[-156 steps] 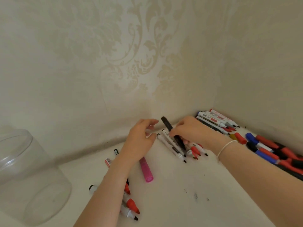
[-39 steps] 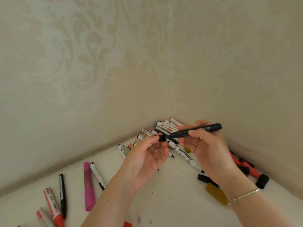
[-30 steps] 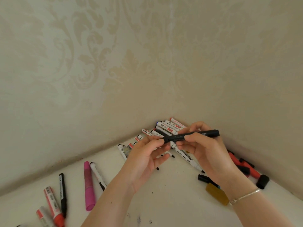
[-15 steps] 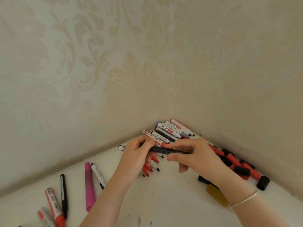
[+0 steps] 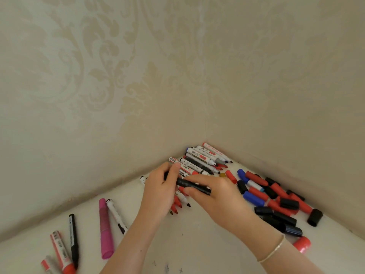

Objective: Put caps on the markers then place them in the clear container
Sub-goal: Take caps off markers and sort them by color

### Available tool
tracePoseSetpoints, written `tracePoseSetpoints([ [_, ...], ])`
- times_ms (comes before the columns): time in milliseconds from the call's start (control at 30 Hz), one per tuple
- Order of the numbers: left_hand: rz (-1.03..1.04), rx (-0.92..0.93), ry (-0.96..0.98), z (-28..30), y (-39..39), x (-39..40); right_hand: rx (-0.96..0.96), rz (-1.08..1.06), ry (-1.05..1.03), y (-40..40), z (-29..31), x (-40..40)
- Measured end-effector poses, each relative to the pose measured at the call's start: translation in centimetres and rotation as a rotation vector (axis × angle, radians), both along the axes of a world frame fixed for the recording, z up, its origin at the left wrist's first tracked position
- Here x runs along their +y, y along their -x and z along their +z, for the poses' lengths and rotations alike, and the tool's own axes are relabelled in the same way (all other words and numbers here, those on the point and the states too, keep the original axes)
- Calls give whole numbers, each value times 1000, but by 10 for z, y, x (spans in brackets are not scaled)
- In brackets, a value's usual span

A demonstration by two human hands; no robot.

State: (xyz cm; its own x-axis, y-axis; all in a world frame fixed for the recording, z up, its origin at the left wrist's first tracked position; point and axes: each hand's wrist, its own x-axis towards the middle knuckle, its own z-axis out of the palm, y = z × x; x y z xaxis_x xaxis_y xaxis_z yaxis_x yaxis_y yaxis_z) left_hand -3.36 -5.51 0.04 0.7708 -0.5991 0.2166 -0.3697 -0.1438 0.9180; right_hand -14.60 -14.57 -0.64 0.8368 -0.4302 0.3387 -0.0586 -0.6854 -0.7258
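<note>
Two walls papered in a pale leaf pattern (image 5: pixel 98 76) meet at a corner, and a white worktop (image 5: pixel 197 244) fits into that corner. Both forearms reach in from the near edge. The right hand (image 5: pixel 219 196) curls its fingers and thumb round a black marker (image 5: pixel 194 185), which lies nearly level just above the worktop, close to the far corner. The left hand (image 5: pixel 160 190) closes round the left end of that same marker, thumb on top. A thin bracelet (image 5: pixel 273 249) circles the right wrist. A bundle of white-bodied markers without caps (image 5: pixel 203 158) lies tight in the far corner, tips pointing right. Along the right wall sits a heap of loose caps (image 5: pixel 274 200) in red, black and blue. Toward the left edge lie a pink marker (image 5: pixel 105 227), a white marker with a black tip (image 5: pixel 116 215) just beside it, a slim black marker (image 5: pixel 73 239), and a red-capped marker (image 5: pixel 60 252). A single red cap (image 5: pixel 302 244) lies near the right forearm. The clear container is out of view.
</note>
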Motion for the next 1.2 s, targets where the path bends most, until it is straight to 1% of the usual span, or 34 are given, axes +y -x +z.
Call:
tracePoseSetpoints([
  [33, -1, 13, 14, 0, 2, -2, 23, -3, -43, 1, 2, -2],
  [133, -11, 118, 50, 3, 10, -4, 62, -23, -83, 4, 10, -11],
  [233, 64, 176, 111, 11, 13, -2, 98, -69, -141, 17, 18, -27],
  [300, 119, 176, 114, 12, 10, -1, 66, -142, -232, 30, 24, -43],
  [333, 105, 176, 82, 10, 10, -2, 36, -181, -284, 38, 27, -52],
  [367, 53, 147, 13, 7, 13, -5, 9, -222, -331, 45, 29, -60],
  [467, -219, -147, -264, -11, 31, -20, -25, -311, -409, 62, 34, -77],
  [533, -354, -301, -399, -19, 47, -29, -45, -341, -425, 68, 35, -83],
  [633, -333, -497, -519, -20, 54, -39, -66, -370, -420, 71, 33, -87],
  [700, -288, -579, -531, -18, 54, -42, -78, -372, -422, 71, 32, -89],
  [800, -235, -620, -496, -15, 59, -55, -100, -367, -440, 68, 31, -89],
  [867, -207, -631, -510, -16, 62, -72, -123, -361, -466, 65, 29, -88],
  [1000, -151, -615, -663, -19, 64, -102, -167, -341, -491, 62, 26, -88],
  [1100, -94, -619, -739, -21, 65, -113, -150, -350, -481, 59, 23, -89],
  [1200, -81, -651, -813, -21, 63, -118, -141, -347, -494, 57, 20, -90],
])
